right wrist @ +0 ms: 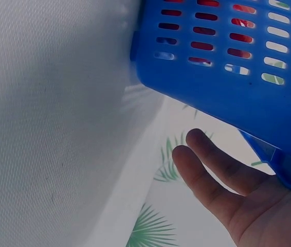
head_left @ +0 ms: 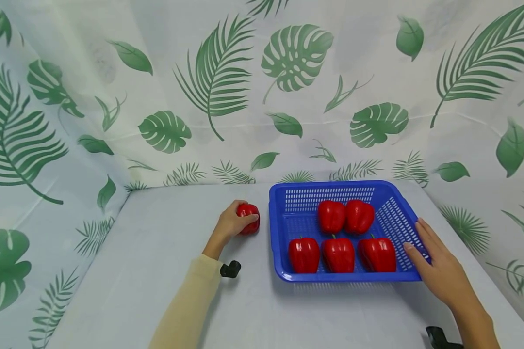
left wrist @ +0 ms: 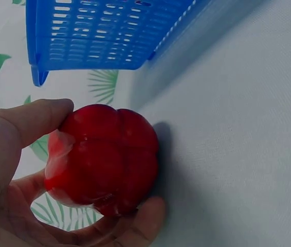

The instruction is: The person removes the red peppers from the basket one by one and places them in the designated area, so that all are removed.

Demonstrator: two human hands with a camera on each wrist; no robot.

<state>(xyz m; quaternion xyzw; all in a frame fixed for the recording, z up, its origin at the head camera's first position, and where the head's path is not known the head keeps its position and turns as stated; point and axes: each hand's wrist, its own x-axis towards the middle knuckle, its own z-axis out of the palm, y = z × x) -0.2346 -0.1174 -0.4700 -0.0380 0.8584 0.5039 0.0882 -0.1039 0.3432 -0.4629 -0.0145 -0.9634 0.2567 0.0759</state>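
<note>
On the white tabletop's left side, my left hand [head_left: 232, 224] grips a red bell pepper [head_left: 249, 219], its thumb on the near side and its fingers wrapped around the far side. In the left wrist view, the pepper's [left wrist: 104, 159] lobed surface faces the camera. To its right stands a blue perforated basket [head_left: 279, 264] with several red bell peppers inside, two behind and three in front. My right hand [head_left: 443, 266] rests at the basket's right rim, thumb over the inside. Its fingers [right wrist: 202, 180] extend loosely outside the wall in the right wrist view.
A white cloth covers the table [head_left: 135, 276]. Behind and on both sides hangs a pale curtain [head_left: 310, 145] printed with green leaves. Black wrist mounts [head_left: 230, 269] sit on both wrists. The left hand and pepper are close beside the basket's left wall.
</note>
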